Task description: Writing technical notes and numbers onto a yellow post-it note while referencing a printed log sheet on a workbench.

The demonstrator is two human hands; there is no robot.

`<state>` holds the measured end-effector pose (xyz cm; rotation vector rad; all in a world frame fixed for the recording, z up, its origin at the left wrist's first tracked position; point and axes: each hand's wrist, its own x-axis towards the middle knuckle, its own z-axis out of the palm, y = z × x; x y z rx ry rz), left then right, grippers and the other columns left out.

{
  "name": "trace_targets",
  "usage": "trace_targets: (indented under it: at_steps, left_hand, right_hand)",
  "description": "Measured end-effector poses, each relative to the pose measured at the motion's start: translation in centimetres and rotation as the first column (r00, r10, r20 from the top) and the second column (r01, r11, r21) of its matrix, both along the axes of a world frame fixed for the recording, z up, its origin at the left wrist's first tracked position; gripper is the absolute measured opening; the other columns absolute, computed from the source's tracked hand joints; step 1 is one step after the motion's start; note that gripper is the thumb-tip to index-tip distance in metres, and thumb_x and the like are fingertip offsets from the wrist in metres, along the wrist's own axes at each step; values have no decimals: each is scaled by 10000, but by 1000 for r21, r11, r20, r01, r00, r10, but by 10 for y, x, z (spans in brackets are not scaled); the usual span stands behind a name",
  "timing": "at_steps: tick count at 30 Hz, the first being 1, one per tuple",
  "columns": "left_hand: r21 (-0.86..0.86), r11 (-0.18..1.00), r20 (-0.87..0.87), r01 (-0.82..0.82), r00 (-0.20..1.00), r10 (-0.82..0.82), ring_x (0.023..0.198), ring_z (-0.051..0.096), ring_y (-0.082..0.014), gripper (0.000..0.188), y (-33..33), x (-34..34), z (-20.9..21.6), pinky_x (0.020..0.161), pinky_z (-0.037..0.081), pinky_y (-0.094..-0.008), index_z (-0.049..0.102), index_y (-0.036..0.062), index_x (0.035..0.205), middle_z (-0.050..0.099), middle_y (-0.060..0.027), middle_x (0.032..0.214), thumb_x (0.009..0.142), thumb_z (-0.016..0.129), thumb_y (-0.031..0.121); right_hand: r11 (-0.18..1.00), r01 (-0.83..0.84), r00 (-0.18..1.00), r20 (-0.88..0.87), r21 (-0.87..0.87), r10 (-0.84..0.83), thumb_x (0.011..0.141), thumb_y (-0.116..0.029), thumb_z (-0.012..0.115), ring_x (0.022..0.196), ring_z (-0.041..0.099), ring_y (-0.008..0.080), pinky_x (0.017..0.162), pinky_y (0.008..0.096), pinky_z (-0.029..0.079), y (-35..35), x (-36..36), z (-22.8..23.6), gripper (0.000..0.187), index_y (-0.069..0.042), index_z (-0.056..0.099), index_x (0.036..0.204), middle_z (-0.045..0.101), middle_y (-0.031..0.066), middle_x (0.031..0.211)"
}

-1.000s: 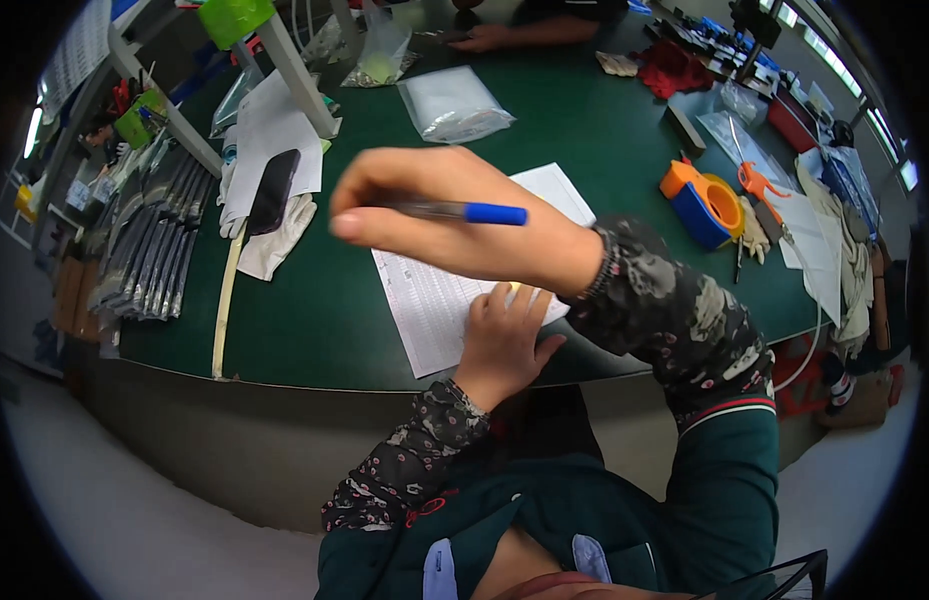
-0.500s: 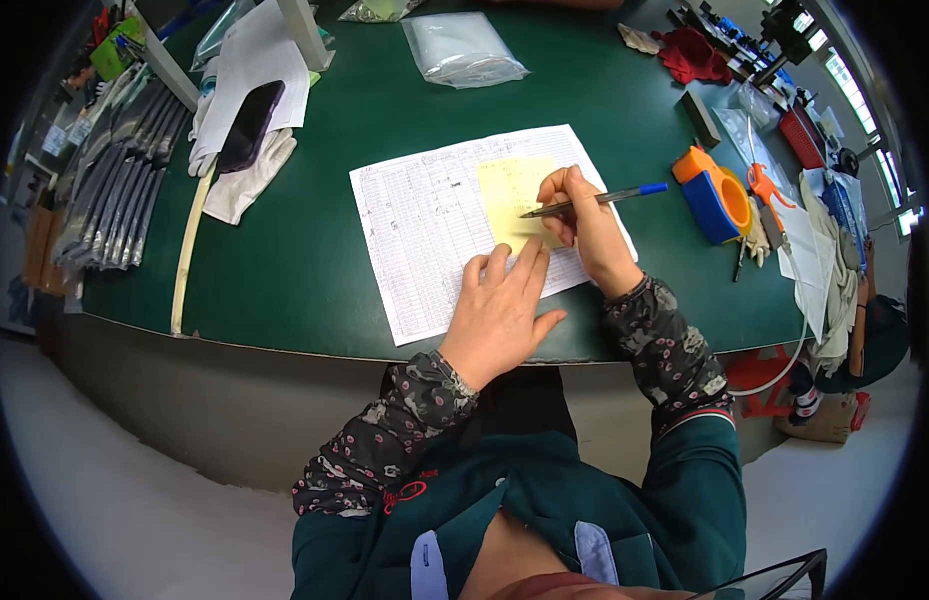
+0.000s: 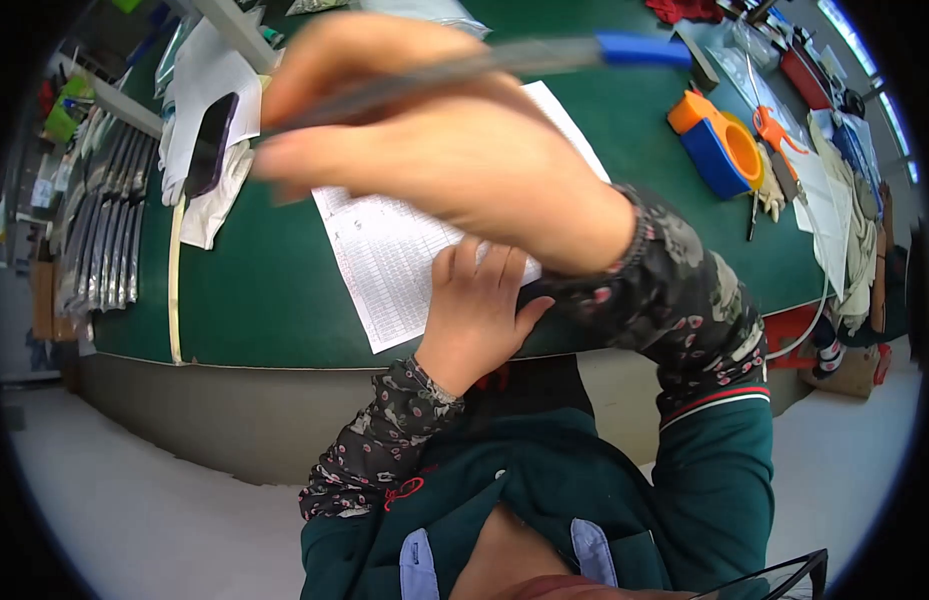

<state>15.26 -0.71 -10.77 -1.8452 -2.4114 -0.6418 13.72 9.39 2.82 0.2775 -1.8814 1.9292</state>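
My right hand [image 3: 464,165] is lifted high above the table, large and smeared by motion. A pen [image 3: 554,54] with a blue cap lies in its grip, the cap pointing right. Below, my left hand [image 3: 477,315] rests flat on a printed sheet of paper [image 3: 374,265] covered in table rows, fingers stretched forward and thumb apart. The right hand and forearm cover much of the sheet, and the yellow note on it is hidden.
A dark phone [image 3: 212,140] lies on paper and a white glove [image 3: 212,215] at the left, near a pale strip [image 3: 174,285] and bagged grey items [image 3: 109,240]. A blue-orange tape dispenser [image 3: 717,158] and an orange-handled tool [image 3: 772,128] are at the right.
My right hand has risen from the yellow note, up and to the left, carrying the pen. My left hand stays on the sheet. The whole view has shifted slightly.
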Motion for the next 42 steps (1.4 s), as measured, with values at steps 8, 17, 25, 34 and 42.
trace_targets:
  at_steps: [8,17,25,34,42]
  left_hand:
    - [76,997,66,-1,998,-4,1103,390,-277,624,1,6,11,914,297,-387,471,-5,1216,430,-102,1285,733,649,348]
    - [70,997,91,-18,996,12,1104,410,-260,604,3,8,13,941,295,-371,497,-15,1186,418,-169,1298,750,641,379]
    - [15,1000,130,-16,991,14,1147,376,-280,636,4,9,14,948,283,-391,478,27,1224,366,-167,1345,727,675,373]
    - [1,1000,143,-14,990,14,1156,367,-275,658,3,9,14,954,273,-391,467,28,1233,355,-172,1353,721,679,382]
    - [0,1000,144,-9,990,9,1156,359,-272,659,4,9,12,962,253,-390,464,31,1238,349,-170,1359,722,676,381]
  right_hand:
    - [862,504,793,429,-63,-432,790,-123,614,551,474,38,484,177,334,62,67,-100,132,-50,520,733,567,19,622]
    - [866,500,756,489,-4,-435,805,-86,620,598,506,41,547,179,399,64,62,-116,131,-34,502,781,538,-1,701]
    - [832,554,761,389,26,-519,812,-74,627,667,513,45,604,178,415,65,66,-113,113,-23,529,834,545,-2,754]
    - [872,486,772,440,55,-458,813,-60,610,696,531,57,631,187,429,64,65,-117,89,-8,542,835,559,12,773]
    - [871,489,761,467,42,-450,810,-45,585,708,554,68,646,192,442,64,65,-118,68,-1,545,845,571,24,781]
